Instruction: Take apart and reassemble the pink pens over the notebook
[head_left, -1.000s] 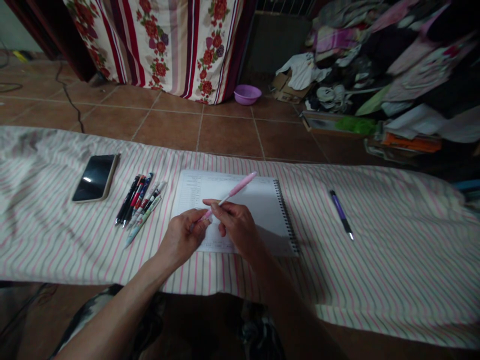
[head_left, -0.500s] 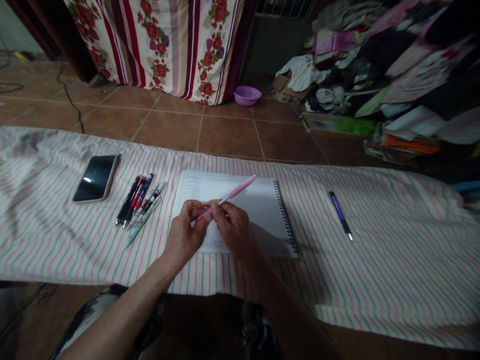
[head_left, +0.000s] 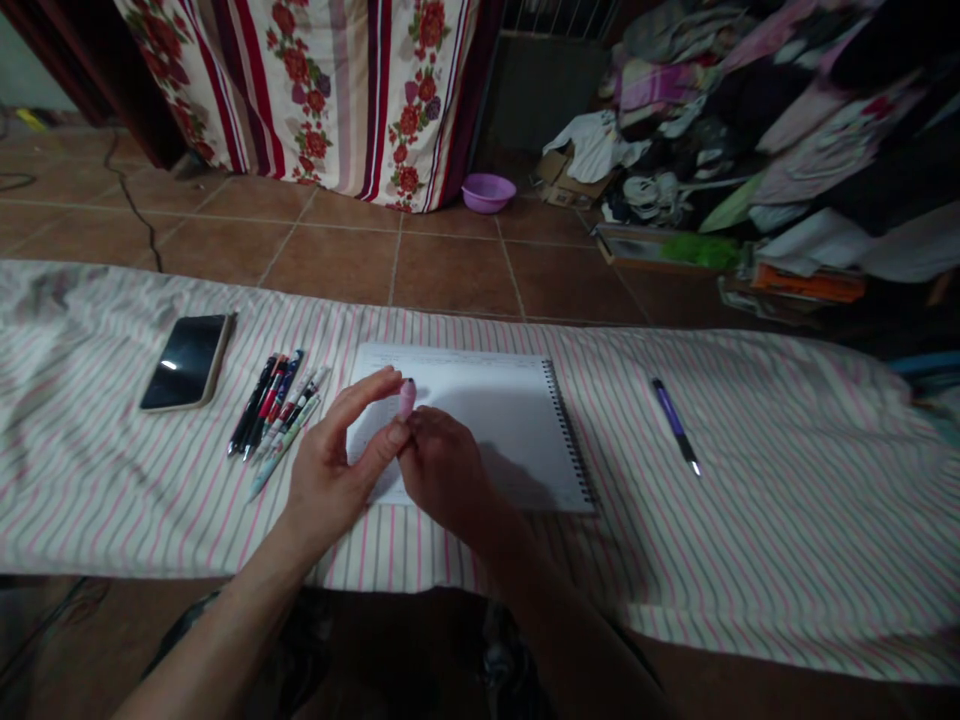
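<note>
A pink pen (head_left: 406, 400) stands up out of my right hand (head_left: 446, 465), whose fingers are closed round its lower part. Its dark-tipped end points upward, and the rest of it is hidden by the fingers. My left hand (head_left: 330, 455) curves beside the pen with thumb and forefinger apart. The thumb touches the pen near my right fingers, while the forefinger's tip is close to the dark end. Both hands are over an open spiral notebook (head_left: 517, 420) with some writing on its page.
Left of the notebook lie several pens (head_left: 274, 410) and a phone (head_left: 187, 362). A purple pen (head_left: 675, 425) rests on the right of the striped cloth (head_left: 787, 500). Beyond are a purple basin (head_left: 488, 194), a floral curtain (head_left: 345, 100) and piled clothes (head_left: 750, 120).
The pink pen has swung from slanting right to nearly upright, with a dark tip now showing. My left fingers have spread from their pinch; my right hand has closed round the pen.
</note>
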